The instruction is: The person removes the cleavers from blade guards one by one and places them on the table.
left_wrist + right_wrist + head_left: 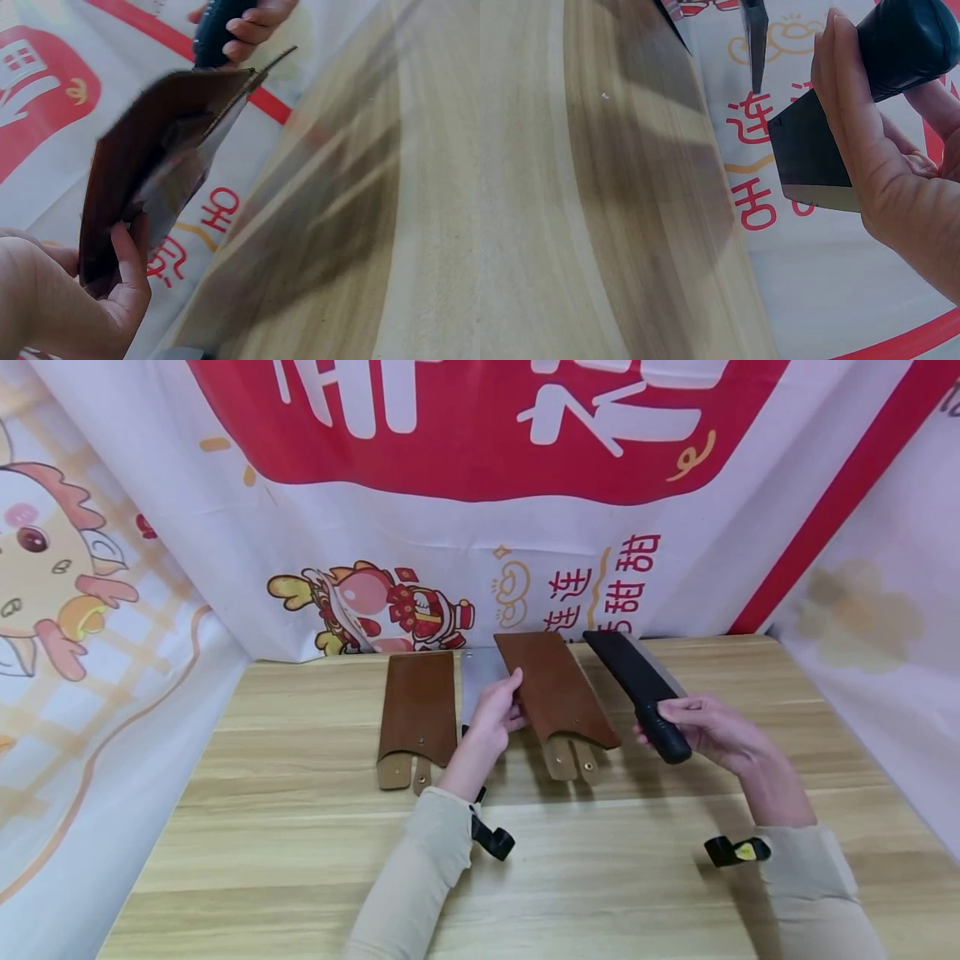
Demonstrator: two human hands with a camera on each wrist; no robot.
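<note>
My left hand (497,708) grips a brown leather knife sheath (551,681) by its left edge, raised and tilted over the table. Two tan snap straps (573,760) hang at the sheath's near end; the left wrist view looks into its dark underside (142,157). To its right, my right hand (708,722) holds a cleaver by its black handle (667,737). The cleaver's dark blade (626,664) points away, with a lighter strip along its edge, and is apart from the sheath. Beneath my left forearm lies another blade (480,677), silver and partly hidden.
A second brown leather sheath (418,706) lies flat left of my left hand, straps toward me. The wood-grain table (300,852) ends at a printed cloth backdrop (465,543), close behind the sheaths. Cloth also hangs along both sides.
</note>
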